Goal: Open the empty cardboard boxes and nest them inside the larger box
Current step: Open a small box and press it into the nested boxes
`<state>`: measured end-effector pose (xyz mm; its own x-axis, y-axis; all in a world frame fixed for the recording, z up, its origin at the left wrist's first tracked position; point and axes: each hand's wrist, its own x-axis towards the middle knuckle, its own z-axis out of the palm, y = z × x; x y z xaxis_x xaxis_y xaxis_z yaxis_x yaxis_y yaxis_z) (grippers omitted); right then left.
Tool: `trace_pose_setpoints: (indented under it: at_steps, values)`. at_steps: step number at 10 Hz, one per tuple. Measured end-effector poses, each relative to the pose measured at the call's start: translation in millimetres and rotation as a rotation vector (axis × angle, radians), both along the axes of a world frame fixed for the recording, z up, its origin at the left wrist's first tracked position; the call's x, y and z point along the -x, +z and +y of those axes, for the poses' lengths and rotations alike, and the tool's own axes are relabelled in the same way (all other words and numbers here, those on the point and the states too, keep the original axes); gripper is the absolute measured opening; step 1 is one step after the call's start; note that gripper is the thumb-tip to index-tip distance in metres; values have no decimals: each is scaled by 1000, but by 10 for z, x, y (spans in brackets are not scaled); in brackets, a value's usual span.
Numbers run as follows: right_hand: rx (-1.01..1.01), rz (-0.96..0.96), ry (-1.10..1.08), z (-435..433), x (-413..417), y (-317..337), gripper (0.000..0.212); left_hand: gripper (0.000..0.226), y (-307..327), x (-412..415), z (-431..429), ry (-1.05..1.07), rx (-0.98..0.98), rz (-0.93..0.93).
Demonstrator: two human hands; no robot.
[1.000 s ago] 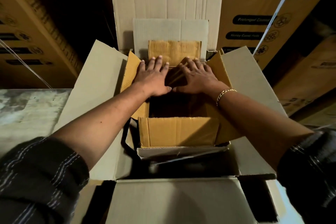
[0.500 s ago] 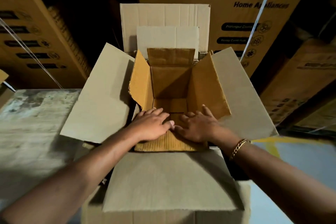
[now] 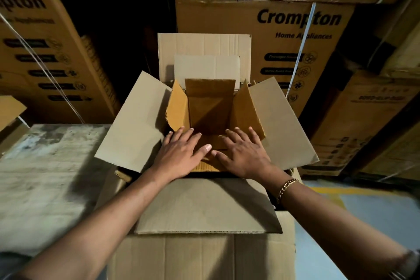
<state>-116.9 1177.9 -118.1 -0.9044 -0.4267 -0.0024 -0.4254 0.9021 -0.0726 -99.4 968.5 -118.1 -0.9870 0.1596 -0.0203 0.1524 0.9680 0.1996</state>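
Note:
A large grey-brown cardboard box [image 3: 204, 207] stands open in front of me, its four flaps spread outward. Inside it sits a smaller yellow-brown box [image 3: 211, 109], open at the top, its side flaps standing up left and right. A pale middle box flap [image 3: 204, 68] shows behind it. My left hand [image 3: 181, 154] and my right hand [image 3: 243, 154] lie side by side, fingers straight, pressing the small box's near flap down flat. The near flap is mostly hidden under my hands.
Stacked printed appliance cartons [image 3: 284, 41] wall off the back and both sides. A worn grey surface [image 3: 45, 177] lies at the left. Pale blue floor with a yellow line [image 3: 363, 207] shows at the right.
My hands moved from the far flap of the small box back to its near flap and pressed it down. The view pulled back and rose, showing more stacked cartons.

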Motion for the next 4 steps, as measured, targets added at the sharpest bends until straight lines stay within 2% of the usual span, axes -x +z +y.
trace_pose_setpoints:
  at_steps: [4]
  values:
    - [162, 85, -111, 196, -111, 471, 79, 74, 477, -181, -84, 85, -42, 135]
